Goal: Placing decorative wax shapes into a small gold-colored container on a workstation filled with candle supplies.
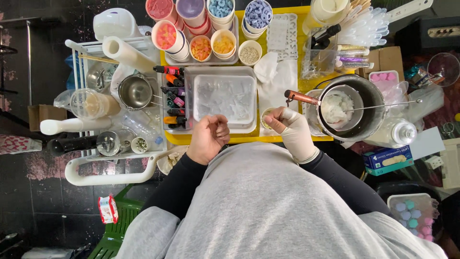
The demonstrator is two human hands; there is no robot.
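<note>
Here a yellow worktop (249,139) is carrying many small things, seen from straight above. A clear plastic tray (224,98) with soft, rounded corners is lying in the middle, and pale, glassy pieces are sitting inside it. Behind it, round paper cups (201,48) are holding coloured chips: orange, yellow, pink and blue. To the right, a dark metal pot (371,108) is holding a smaller steel pitcher (341,106) with white, flaky wax in it, and a copper-coloured handle (301,97) is sticking out toward the person. To the left, a white wire cart (112,175) is carrying a shiny steel pan (135,92) and some small bottles. The floor (28,192) below is looking dark and worn, with pink stains. The left hand (209,136) is bare and is curling into a loose fist just at the near edge of the tray; its grip is narrow, and I cannot tell if anything is inside. The right hand (293,130) is wearing a cream rubber glove, and its grip is closing around a small round container (268,116), which is sitting at the worktop's near edge between the tray and the pot.
</note>
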